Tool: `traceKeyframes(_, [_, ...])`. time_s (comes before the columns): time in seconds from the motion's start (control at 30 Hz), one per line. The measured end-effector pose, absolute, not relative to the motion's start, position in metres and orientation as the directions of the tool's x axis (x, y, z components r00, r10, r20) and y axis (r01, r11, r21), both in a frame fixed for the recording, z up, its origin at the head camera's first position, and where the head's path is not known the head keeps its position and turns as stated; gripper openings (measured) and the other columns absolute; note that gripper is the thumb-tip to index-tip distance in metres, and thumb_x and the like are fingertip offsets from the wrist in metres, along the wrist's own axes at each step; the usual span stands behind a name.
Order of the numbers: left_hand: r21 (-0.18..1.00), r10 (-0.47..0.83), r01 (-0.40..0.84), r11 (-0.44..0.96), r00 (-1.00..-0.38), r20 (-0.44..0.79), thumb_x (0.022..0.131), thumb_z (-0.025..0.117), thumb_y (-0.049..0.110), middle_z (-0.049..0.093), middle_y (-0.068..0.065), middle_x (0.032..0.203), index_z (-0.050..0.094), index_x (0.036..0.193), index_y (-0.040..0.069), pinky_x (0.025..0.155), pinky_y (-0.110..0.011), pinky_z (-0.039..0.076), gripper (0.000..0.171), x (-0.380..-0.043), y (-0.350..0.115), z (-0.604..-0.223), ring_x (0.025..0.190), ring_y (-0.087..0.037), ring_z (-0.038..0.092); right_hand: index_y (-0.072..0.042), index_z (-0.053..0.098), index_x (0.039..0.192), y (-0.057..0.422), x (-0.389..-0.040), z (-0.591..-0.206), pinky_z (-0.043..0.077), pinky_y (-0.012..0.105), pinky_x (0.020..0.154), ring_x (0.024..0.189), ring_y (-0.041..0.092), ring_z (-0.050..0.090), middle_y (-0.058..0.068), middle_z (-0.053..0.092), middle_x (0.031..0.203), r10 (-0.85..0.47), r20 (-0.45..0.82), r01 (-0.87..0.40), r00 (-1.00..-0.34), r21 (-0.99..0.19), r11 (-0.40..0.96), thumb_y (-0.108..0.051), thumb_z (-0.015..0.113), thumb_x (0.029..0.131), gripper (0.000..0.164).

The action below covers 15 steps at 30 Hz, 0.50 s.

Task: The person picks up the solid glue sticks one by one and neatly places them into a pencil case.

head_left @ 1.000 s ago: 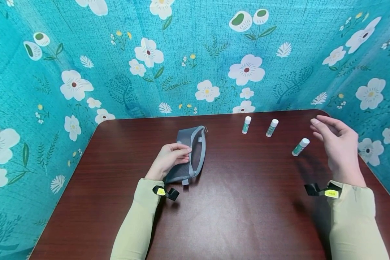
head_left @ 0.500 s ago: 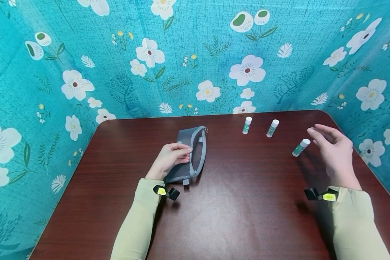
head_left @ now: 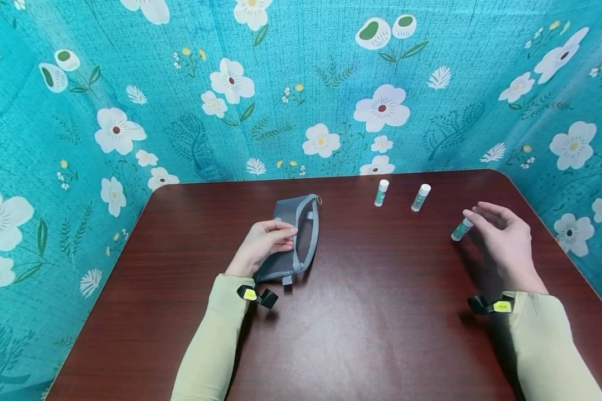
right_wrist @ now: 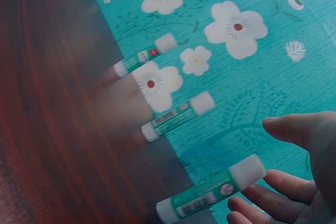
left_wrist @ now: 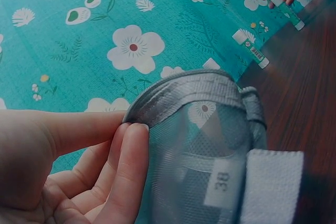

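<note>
With thumb and fingertips, my left hand [head_left: 261, 248] pinches the near rim of a grey mesh zipper pouch [head_left: 283, 264]. The pouch's mouth gapes toward the right, and a "38" tag [left_wrist: 218, 183] shows through its mesh in the left wrist view. My right hand [head_left: 511, 248] is at the nearest glue stick [head_left: 460, 231], which stands upright with a white cap and green label. In the right wrist view the fingers [right_wrist: 286, 187] lie behind and beside the cap, while the thumb stands apart from it. Whether the fingers touch the cap I cannot tell.
Two more capped glue sticks stand upright toward the table's back edge, one glue stick [head_left: 421, 197] in the middle and another glue stick [head_left: 381, 193] further left. A dark wooden table [head_left: 361, 312] bears everything. Behind it hangs a teal flowered cloth [head_left: 281, 83].
My right hand has come down and leftward to the nearest glue stick, its fingers now overlapping the cap in the head view. My left hand and the pouch have stayed in place.
</note>
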<state>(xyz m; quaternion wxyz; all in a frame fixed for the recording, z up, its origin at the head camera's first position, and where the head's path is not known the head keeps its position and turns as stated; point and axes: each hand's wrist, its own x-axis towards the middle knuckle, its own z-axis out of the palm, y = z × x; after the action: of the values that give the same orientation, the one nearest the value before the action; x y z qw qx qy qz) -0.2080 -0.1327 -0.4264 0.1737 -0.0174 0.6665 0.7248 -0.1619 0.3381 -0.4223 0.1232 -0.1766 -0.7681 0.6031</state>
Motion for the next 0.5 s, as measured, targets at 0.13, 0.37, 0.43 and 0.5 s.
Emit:
traceKeyframes(0.13, [0.96, 0.227, -0.278, -0.047, -0.938, -0.261, 0.094, 0.074, 0.006, 0.069, -0.013, 0.089, 0.071, 0.111, -0.007, 0.076, -0.03, 0.062, 0.021, -0.209, -0.132, -0.426, 0.073, -0.017, 0.068, -0.017, 0.061, 0.138, 0.339, -0.163, -0.43, 0.053, 0.009, 0.071, 0.091, -0.004, 0.061, -0.015, 0.062, 0.11, 0.408, -0.029, 0.151, -0.913, -0.951, 0.27, -0.036, 0.079, 0.091, 0.054])
traceKeyframes(0.37, [0.96, 0.232, -0.277, -0.046, -0.938, -0.259, 0.094, 0.074, 0.007, 0.069, -0.013, 0.089, 0.071, 0.111, -0.007, 0.075, -0.03, 0.062, 0.022, -0.209, -0.132, -0.426, 0.072, -0.017, 0.068, -0.008, 0.055, 0.143, 0.341, -0.166, -0.441, 0.052, 0.008, 0.07, 0.089, 0.0, 0.059, -0.017, 0.06, 0.104, 0.395, -0.057, 0.188, -0.917, -0.934, 0.303, -0.035, 0.079, 0.091, 0.063])
traceKeyframes(0.43, [0.96, 0.232, -0.275, -0.046, -0.938, -0.258, 0.094, 0.074, 0.007, 0.069, -0.013, 0.089, 0.071, 0.111, -0.007, 0.075, -0.03, 0.062, 0.022, -0.209, -0.133, -0.427, 0.072, -0.017, 0.068, -0.006, 0.054, 0.144, 0.341, -0.167, -0.444, 0.051, 0.007, 0.07, 0.09, 0.001, 0.058, -0.016, 0.059, 0.104, 0.399, -0.066, 0.204, -0.915, -0.927, 0.315, -0.037, 0.079, 0.091, 0.066])
traceKeyframes(0.5, [0.961, 0.233, -0.274, -0.044, -0.938, -0.257, 0.094, 0.074, 0.007, 0.069, -0.013, 0.089, 0.071, 0.112, -0.007, 0.076, -0.03, 0.062, 0.023, -0.208, -0.133, -0.427, 0.073, -0.017, 0.067, -0.006, 0.053, 0.143, 0.341, -0.167, -0.446, 0.05, 0.007, 0.07, 0.091, 0.001, 0.057, -0.014, 0.059, 0.106, 0.405, -0.077, 0.226, -0.911, -0.914, 0.336, -0.04, 0.079, 0.09, 0.068])
